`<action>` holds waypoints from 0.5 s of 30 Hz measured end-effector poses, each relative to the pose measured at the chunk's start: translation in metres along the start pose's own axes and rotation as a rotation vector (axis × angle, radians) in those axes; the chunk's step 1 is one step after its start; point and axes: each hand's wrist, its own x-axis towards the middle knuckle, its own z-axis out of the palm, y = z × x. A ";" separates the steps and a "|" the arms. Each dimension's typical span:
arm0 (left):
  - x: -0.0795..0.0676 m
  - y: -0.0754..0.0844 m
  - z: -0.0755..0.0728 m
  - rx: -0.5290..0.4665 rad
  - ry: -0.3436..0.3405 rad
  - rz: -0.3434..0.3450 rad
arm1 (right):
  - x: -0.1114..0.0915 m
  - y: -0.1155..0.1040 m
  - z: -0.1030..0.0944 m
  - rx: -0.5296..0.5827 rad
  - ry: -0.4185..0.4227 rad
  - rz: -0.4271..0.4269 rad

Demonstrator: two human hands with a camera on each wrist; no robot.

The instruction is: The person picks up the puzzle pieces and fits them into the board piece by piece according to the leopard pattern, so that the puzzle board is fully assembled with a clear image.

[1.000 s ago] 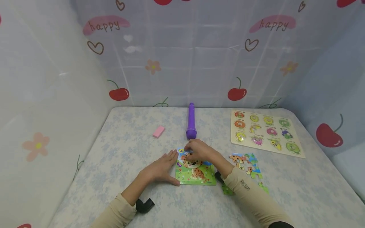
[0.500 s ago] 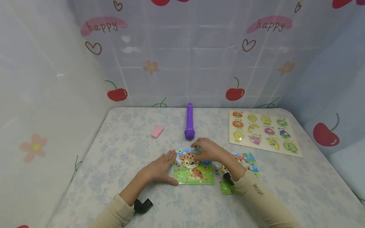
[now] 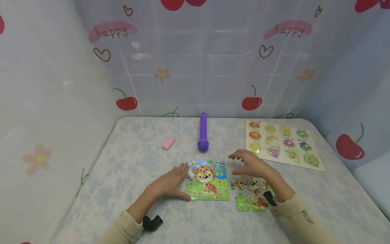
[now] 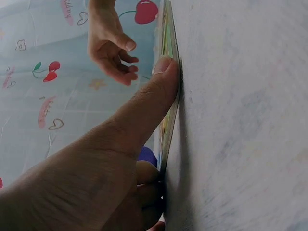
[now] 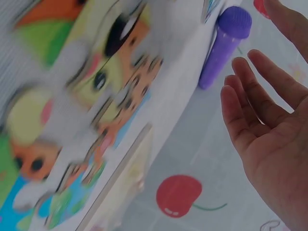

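Right hand moves clear of the leopard puzzle on the bench, relaxed and empty, and if its sleeve drags, loose pieces may scatter, while straight-fingered left hand touches the puzzle's left edge.

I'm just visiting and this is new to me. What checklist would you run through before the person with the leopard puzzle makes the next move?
1. Leopard board flat on the table: ok.
2. Left hand at the board's left edge: ok, thumb touching it.
3. Right hand free: ok, its grip is empty, fingers relaxed.
4. Loose puzzle pieces close by: ok, just right of the board.
5. Whole group of pieces in sight from the head view: not ok, the right forearm covers some.
6. Full set of pieces present: cannot tell, as some are covered.
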 end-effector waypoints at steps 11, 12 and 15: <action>-0.002 0.000 0.000 0.006 0.001 0.007 | -0.024 0.034 -0.005 0.041 -0.006 0.060; -0.002 0.001 0.000 0.006 0.001 0.007 | -0.025 0.036 -0.005 0.045 -0.008 0.071; -0.001 0.001 0.001 0.013 0.003 0.004 | -0.029 0.042 -0.005 0.035 -0.023 0.098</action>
